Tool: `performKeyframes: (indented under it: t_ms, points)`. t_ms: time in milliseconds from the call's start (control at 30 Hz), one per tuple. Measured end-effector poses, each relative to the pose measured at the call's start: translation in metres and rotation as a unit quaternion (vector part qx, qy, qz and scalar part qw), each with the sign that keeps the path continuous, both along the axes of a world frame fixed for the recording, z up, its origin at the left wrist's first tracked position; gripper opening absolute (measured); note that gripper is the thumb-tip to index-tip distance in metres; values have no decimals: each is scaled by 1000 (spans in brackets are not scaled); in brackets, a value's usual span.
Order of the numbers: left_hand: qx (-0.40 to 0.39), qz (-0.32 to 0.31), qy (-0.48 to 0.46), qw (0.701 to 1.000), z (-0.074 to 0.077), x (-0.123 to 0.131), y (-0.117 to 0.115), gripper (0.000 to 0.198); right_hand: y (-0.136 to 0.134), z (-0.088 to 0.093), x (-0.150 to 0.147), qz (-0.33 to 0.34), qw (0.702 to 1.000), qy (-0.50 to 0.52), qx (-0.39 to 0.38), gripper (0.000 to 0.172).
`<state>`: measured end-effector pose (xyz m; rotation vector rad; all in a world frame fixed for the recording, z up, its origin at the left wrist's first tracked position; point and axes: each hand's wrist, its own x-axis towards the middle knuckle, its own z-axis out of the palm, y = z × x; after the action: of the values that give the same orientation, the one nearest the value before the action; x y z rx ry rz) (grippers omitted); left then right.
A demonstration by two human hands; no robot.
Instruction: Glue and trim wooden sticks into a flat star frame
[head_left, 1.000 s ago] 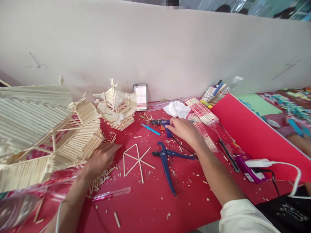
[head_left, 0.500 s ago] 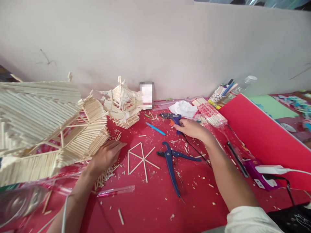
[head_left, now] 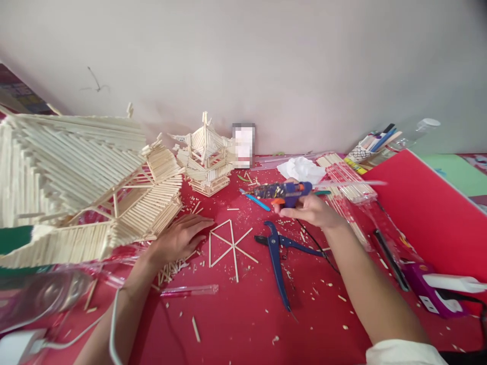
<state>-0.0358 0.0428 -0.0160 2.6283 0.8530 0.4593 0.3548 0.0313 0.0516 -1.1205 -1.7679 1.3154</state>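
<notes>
My right hand (head_left: 310, 209) is closed round the grip of a blue glue gun (head_left: 282, 191), held off the red table (head_left: 243, 324) with its nozzle pointing left. A clear glue stick pokes out of its back, and a black cord trails down toward me. My left hand (head_left: 181, 237) lies flat, fingers stretched, on loose sticks just left of a flat stick frame (head_left: 230, 244), a triangle with crossing spokes. Blue cutters (head_left: 277, 258) lie on the table below the gun.
A large stick-built roof model (head_left: 79, 172) fills the left; a small stick pagoda (head_left: 205, 154) stands at the wall. White tissue (head_left: 301, 169), packs of sticks (head_left: 348, 185), a blue pen (head_left: 257, 201), a clear tube (head_left: 190, 290), a red board (head_left: 429, 213) and a purple power strip (head_left: 429, 294) lie around.
My right hand has closed on the glue gun and lifted it off the table, nozzle to the left. My left hand stays flat beside the stick frame. The view shifted left.
</notes>
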Motion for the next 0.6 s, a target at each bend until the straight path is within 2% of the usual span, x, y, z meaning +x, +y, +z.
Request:
performKeyframes:
  t_ms: [167,300,433,600]
  points:
    - [-11,-2,10,1000,2,1,0,41,-8,-2,-35,44,990,-113,68,31]
    - [-22,-5,19,1000,1,0,0,41,-15,-8,-62,72,970,-213,96,36]
    - [-29,-11,26,999,0,-1,0,42,-22,-16,-80,42,953,-262,144,35]
    - [-31,-16,22,999,0,1,0,40,-27,-29,-92,14,938,-313,147,40]
